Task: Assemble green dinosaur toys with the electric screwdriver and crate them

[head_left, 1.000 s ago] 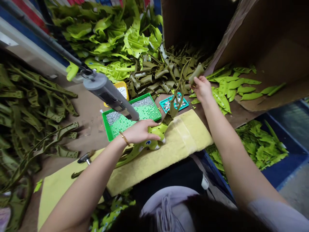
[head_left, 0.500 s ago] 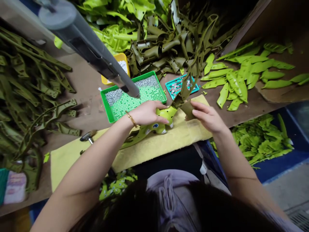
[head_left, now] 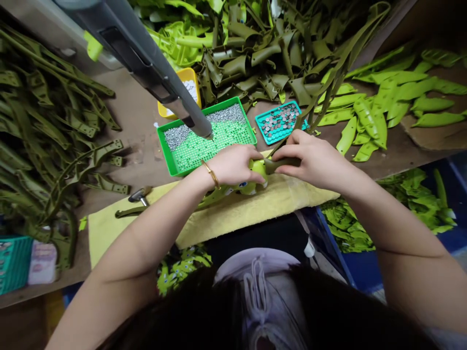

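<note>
My left hand [head_left: 237,166], with a gold bangle at the wrist, grips a bright green plastic piece [head_left: 259,168] with blue and white spots, low over the yellow cloth [head_left: 204,226]. Fingers closed, my right hand [head_left: 308,158] holds a dark olive plastic part [head_left: 272,166] against the right end of the green piece. Long olive strips rise from behind the right hand toward the upper right. Where the two parts meet is partly hidden by my fingers.
A grey power driver [head_left: 156,78] hangs over the green screw tray [head_left: 215,141]. Nearby are a teal tray [head_left: 279,121], a yellow bin [head_left: 198,92] and a hammer [head_left: 139,195]. Olive parts [head_left: 36,126] pile up left; green pieces [head_left: 370,116] lie right.
My right hand has turned inward and brought the olive part against the green piece. The long strips have swung to the right. The view has shifted slightly.
</note>
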A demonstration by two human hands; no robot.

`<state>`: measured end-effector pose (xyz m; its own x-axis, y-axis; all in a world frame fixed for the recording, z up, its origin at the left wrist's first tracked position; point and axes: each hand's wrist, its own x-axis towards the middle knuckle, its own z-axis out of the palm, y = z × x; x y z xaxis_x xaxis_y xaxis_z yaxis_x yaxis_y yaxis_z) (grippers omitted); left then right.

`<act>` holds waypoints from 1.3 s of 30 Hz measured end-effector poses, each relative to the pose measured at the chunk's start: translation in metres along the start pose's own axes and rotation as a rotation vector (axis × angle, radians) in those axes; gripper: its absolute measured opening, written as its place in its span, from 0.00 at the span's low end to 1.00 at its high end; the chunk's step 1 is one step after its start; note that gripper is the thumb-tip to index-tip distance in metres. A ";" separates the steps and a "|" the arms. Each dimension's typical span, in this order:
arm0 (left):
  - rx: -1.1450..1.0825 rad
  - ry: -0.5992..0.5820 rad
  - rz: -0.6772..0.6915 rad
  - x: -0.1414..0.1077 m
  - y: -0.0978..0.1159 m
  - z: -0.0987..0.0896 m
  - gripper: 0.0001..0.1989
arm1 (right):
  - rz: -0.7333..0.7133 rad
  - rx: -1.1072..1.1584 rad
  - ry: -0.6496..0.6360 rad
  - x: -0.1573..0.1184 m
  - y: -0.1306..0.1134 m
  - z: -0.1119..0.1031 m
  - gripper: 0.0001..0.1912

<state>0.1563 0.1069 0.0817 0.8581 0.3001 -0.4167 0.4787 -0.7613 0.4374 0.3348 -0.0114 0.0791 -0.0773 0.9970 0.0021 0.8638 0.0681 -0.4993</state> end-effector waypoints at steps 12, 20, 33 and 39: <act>0.032 0.013 0.003 0.002 0.001 0.001 0.30 | 0.050 -0.122 0.035 -0.004 -0.006 0.006 0.15; -0.025 0.150 0.045 -0.017 0.005 0.010 0.25 | 0.419 0.526 0.719 -0.031 -0.009 0.076 0.49; 0.010 0.197 0.004 -0.045 0.043 0.016 0.25 | 0.110 1.091 0.539 -0.013 -0.029 0.104 0.19; -0.051 0.137 0.047 -0.037 0.016 0.013 0.25 | 0.243 1.110 0.420 -0.008 -0.023 0.095 0.29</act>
<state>0.1296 0.0761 0.0943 0.8955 0.3432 -0.2835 0.4431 -0.7471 0.4954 0.2686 -0.0244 0.0078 0.3733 0.9276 -0.0167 -0.0795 0.0140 -0.9967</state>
